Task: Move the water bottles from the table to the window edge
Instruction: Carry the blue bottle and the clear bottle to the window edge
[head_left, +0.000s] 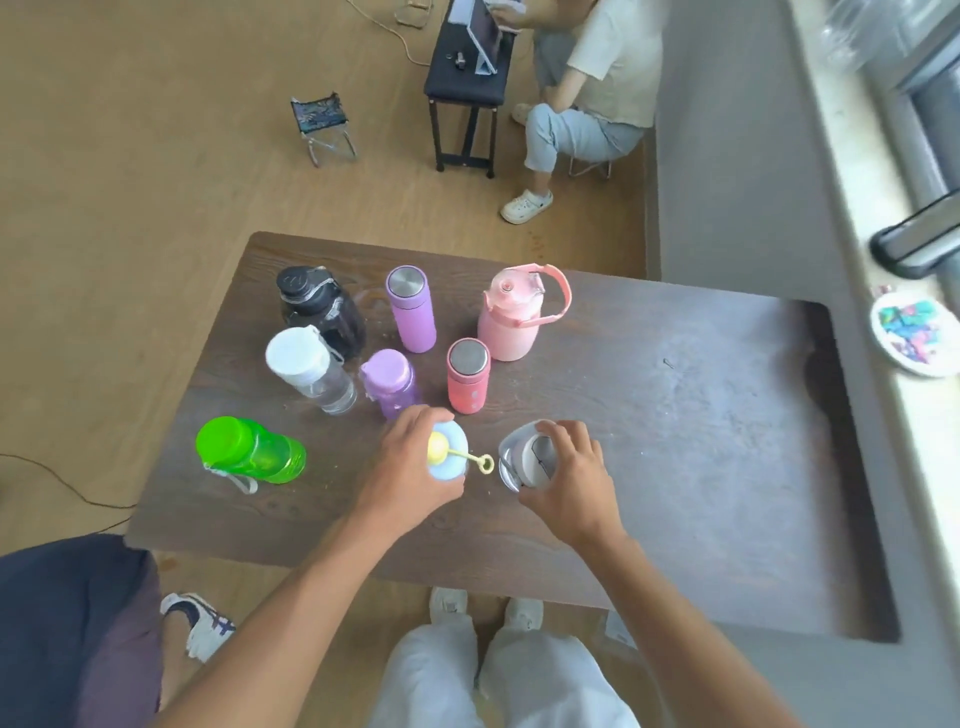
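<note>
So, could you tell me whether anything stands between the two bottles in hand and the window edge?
Nothing visible: the table is bare to the right of the hands, and the sill lies beyond it, with a plate on it.

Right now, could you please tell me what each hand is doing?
Left hand: closed around the pale blue bottle with the yellow lid loop.
Right hand: closed around the grey-and-white bottle.

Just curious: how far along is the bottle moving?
Nothing looks done: no bottle shows on the pale window ledge. In hand: the left hand grips a light-blue bottle with a yellow cap, the right hand a grey-lidded bottle. Seven others wait on the dark wooden table.
</note>
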